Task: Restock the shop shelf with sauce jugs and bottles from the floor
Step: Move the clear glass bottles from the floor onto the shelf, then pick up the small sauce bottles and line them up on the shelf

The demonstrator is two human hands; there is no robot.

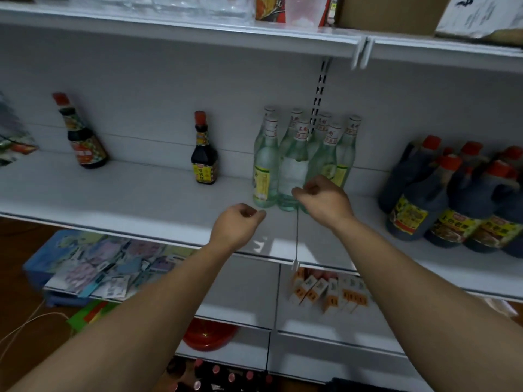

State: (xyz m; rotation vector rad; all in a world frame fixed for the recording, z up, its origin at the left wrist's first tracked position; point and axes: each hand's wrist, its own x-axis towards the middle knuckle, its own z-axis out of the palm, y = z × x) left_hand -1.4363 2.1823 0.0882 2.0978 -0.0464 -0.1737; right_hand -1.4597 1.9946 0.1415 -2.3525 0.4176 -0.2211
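A cluster of several clear green-tinted bottles (294,162) with white caps stands mid-shelf on the white shelf (141,199). My right hand (322,199) hovers just in front of them with its fingers curled in, holding nothing. My left hand (237,224) is lower and to the left over the shelf's front part, fingers loosely closed, also holding nothing. Dark sauce jugs (452,199) with orange caps crowd the right end. Two dark sauce bottles with red caps stand apart, one in the middle (204,157) and one at the left (82,140).
More red-capped bottles (223,377) stand on the floor below. Small orange and white boxes (331,290) fill the lower shelf. A blue crate of packets (93,264) and a red bowl (209,335) lie lower left. A price-tag holder (295,264) hangs at the shelf edge.
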